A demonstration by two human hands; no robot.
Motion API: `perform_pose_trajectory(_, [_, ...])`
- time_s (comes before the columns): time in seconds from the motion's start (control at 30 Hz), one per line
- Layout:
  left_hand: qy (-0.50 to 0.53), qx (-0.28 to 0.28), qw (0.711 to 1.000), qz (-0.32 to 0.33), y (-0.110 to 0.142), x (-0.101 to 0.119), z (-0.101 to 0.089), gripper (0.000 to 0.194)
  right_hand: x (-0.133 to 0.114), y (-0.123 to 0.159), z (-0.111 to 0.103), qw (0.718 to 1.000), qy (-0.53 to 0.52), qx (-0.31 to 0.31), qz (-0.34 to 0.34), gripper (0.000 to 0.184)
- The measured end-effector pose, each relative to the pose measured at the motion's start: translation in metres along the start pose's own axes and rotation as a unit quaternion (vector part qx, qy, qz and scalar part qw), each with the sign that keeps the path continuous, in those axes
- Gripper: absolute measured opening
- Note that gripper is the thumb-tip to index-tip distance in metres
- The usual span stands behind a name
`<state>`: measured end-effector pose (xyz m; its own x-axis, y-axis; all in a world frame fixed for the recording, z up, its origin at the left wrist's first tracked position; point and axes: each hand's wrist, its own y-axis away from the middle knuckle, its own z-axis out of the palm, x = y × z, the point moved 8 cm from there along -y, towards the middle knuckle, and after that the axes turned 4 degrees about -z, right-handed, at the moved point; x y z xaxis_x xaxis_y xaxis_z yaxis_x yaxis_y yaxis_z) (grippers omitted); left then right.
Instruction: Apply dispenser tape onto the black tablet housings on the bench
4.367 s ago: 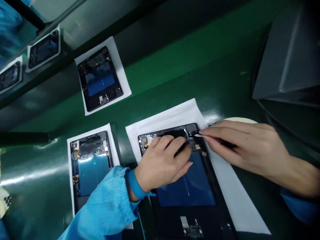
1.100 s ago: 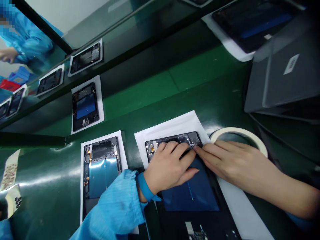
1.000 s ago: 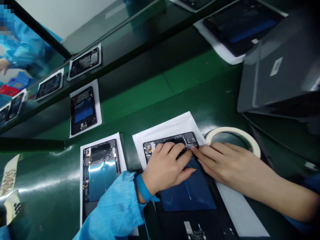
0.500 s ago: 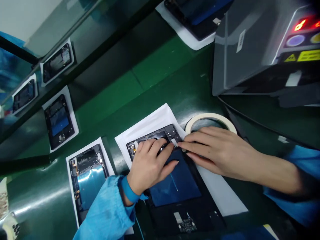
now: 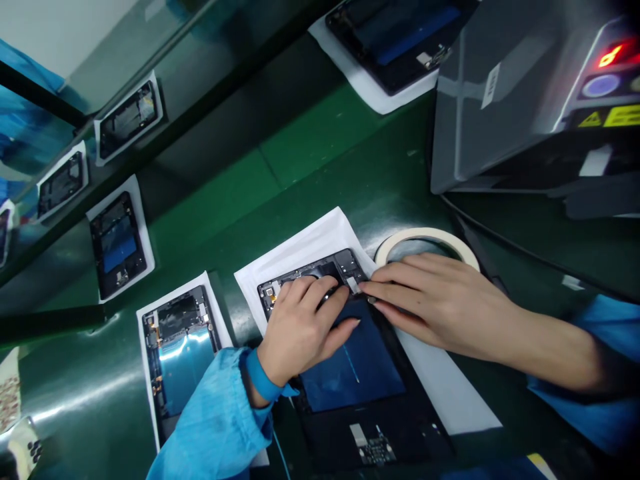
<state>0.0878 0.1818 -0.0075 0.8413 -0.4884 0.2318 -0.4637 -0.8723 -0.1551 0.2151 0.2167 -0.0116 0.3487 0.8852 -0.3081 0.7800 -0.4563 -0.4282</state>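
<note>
An opened tablet chassis with a blue panel lies on a white sheet on the green belt. My left hand rests on its upper part, fingers lying flat over the dark components. My right hand reaches in from the right with its fingers stretched out. Their tips press on a small white tab near the chassis's top right corner. Neither hand grips anything that I can see. Both arms wear blue sleeves, and the left wrist carries a blue strap.
A roll of cream tape lies just behind my right hand. A grey machine with lit red indicators stands at the right. More opened tablets on white sheets lie at left and at the top.
My hands have stayed on the tablet's top edge. My right fingertips went from holding a small white strip to pressing flat. The view has swung right, bringing the machine's lights into sight.
</note>
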Motion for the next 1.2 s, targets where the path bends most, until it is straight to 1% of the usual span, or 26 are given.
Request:
perform_pose_trajectory(0.13, [0.005, 0.005, 1.000, -0.003, 0.000, -0.001, 0.000, 0.032, -0.001, -0.003, 0.004, 1.000, 0.025, -0.005, -0.004, 0.020])
perform_pose_trajectory(0.27, [0.016, 0.012, 1.000, -0.003, -0.003, -0.003, -0.005, 0.029, -0.003, -0.005, 0.007, 0.998, 0.056, -0.003, -0.016, 0.022])
perform_pose_trajectory(0.4, [0.005, -0.023, 1.000, 0.014, -0.010, -0.001, -0.008, 0.026, -0.003, -0.008, 0.010, 0.997, 0.071, -0.020, -0.025, 0.022])
perform_pose_trajectory(0.57, [-0.039, -0.055, 0.997, 0.046, -0.021, 0.005, -0.008, 0.026, 0.004, -0.013, 0.015, 0.997, 0.043, -0.052, -0.021, 0.021])
perform_pose_trajectory(0.63, [-0.068, -0.063, 0.994, 0.065, -0.024, 0.009, -0.007, 0.025, 0.009, -0.015, 0.018, 0.997, 0.013, -0.074, -0.014, 0.022])
perform_pose_trajectory(0.73, [-0.131, -0.069, 0.982, 0.115, -0.026, 0.017, -0.006, 0.020, 0.016, -0.018, 0.023, 0.994, -0.034, -0.104, -0.002, 0.022])
perform_pose_trajectory(0.83, [-0.185, -0.061, 0.966, 0.171, -0.027, 0.027, -0.007, 0.020, 0.020, -0.019, 0.024, 0.992, -0.056, -0.114, 0.003, 0.023])
perform_pose_trajectory(0.9, [-0.206, -0.051, 0.957, 0.196, -0.029, 0.033, -0.009, 0.021, 0.021, -0.019, 0.024, 0.992, -0.057, -0.112, 0.006, 0.023])
perform_pose_trajectory(0.97, [-0.221, -0.043, 0.950, 0.215, -0.031, 0.038, -0.010, 0.022, 0.021, -0.019, 0.023, 0.992, -0.057, -0.110, 0.007, 0.023])
perform_pose_trajectory(1.1, [-0.248, -0.050, 0.934, 0.251, -0.034, 0.044, -0.009, 0.023, 0.020, -0.020, 0.022, 0.993, -0.061, -0.105, 0.010, 0.023])
perform_pose_trajectory(1.17, [-0.239, -0.061, 0.936, 0.252, -0.035, 0.042, -0.008, 0.024, 0.020, -0.020, 0.021, 0.993, -0.065, -0.099, 0.010, 0.021])
perform_pose_trajectory(1.2, [-0.228, -0.068, 0.942, 0.238, -0.036, 0.038, -0.008, 0.025, 0.020, -0.020, 0.021, 0.993, -0.068, -0.097, 0.011, 0.020])
